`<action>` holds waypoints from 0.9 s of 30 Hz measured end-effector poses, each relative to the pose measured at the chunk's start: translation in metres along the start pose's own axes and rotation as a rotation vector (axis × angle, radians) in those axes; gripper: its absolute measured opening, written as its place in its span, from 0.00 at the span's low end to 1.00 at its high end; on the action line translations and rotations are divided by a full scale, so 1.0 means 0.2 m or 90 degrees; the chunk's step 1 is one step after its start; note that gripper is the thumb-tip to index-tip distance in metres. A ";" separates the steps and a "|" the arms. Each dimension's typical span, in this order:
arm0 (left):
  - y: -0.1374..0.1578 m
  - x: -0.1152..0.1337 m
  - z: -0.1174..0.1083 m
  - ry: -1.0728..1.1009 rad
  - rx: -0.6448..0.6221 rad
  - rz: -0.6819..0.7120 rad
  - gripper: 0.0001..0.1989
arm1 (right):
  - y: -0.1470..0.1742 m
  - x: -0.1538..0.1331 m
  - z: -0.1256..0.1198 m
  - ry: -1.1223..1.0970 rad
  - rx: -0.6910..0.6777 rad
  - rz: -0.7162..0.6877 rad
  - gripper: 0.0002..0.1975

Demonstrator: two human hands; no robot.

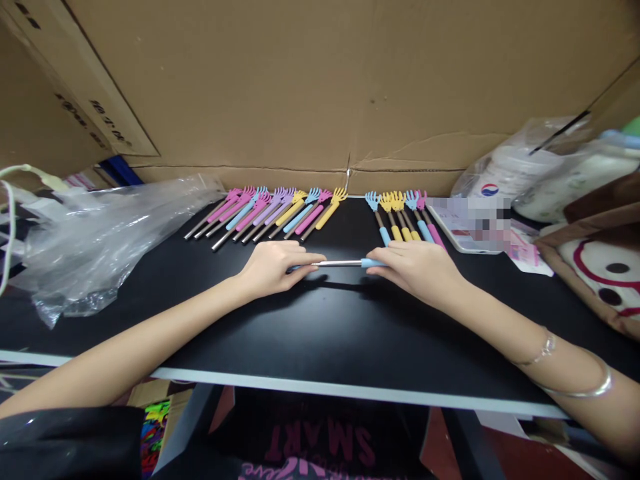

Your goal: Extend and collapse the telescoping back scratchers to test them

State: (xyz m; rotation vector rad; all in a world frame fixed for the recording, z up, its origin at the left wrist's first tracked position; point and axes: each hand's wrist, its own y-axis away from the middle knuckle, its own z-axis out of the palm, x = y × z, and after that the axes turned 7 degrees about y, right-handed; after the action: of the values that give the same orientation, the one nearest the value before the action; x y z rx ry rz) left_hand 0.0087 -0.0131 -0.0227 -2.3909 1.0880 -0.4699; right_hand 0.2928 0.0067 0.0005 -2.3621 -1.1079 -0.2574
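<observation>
A back scratcher with a metal rod and light blue grip is held level just above the black table, between both hands. My left hand is closed around its left end, where a little blue shows under the fingers; the rest of that end is hidden. At the other end, my right hand pinches the light blue grip. Behind my left hand lies a row of pink, purple, blue and yellow back scratchers. Several blue, yellow and pink back scratchers lie behind my right hand, partly covered by it.
Clear plastic bags are heaped at the left of the table. On the right are a phone, a bagged white cup and a brown fabric item. A cardboard wall closes off the back.
</observation>
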 end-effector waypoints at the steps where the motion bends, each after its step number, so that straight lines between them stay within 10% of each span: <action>1: 0.00 0.00 0.00 -0.022 0.006 0.013 0.15 | 0.00 -0.01 0.01 -0.027 -0.022 0.011 0.25; 12: -0.01 0.02 -0.03 -0.161 0.059 0.123 0.12 | -0.03 -0.06 -0.04 -0.132 -0.233 0.096 0.22; 21: -0.03 0.03 -0.03 -0.177 0.044 0.084 0.12 | -0.01 -0.06 -0.06 -0.048 -0.048 0.042 0.17; 27: -0.04 0.02 -0.04 -0.182 0.018 0.083 0.12 | -0.01 -0.17 -0.32 0.010 0.074 -0.082 0.09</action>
State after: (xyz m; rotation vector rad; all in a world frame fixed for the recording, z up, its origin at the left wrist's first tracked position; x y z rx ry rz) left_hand 0.0126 -0.0140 -0.0120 -2.2582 1.0882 -0.0943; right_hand 0.2726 -0.0489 0.0435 -2.1874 -1.2361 -0.2502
